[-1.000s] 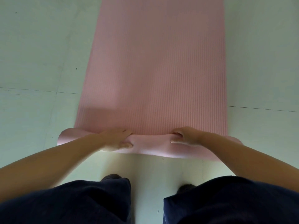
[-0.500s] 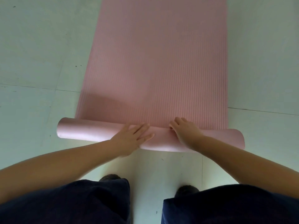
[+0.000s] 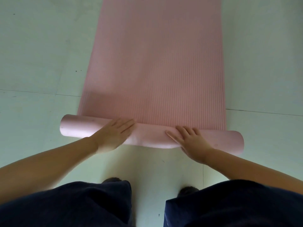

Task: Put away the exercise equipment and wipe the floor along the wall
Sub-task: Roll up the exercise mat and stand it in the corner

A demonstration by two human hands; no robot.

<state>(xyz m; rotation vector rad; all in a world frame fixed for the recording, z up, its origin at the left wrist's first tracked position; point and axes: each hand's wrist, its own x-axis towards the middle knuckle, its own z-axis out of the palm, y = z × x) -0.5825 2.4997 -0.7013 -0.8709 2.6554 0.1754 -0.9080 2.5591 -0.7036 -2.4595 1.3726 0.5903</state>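
Our left hand and right hand lie flat, fingers straight, the grip pressing rather than clasping the rolled near end of the ribbed pink foam exercise mat, low in the frame's centre. The roll sits askew on the pale tiled floor, its left end jutting out. We judge even pressure and nudging that end inward would keep it tight.

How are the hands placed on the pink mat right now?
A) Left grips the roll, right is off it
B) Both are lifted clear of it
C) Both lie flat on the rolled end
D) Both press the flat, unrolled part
C: the left hand and the right hand both rest with straight fingers on the rolled end of the mat, which lies on the floor.
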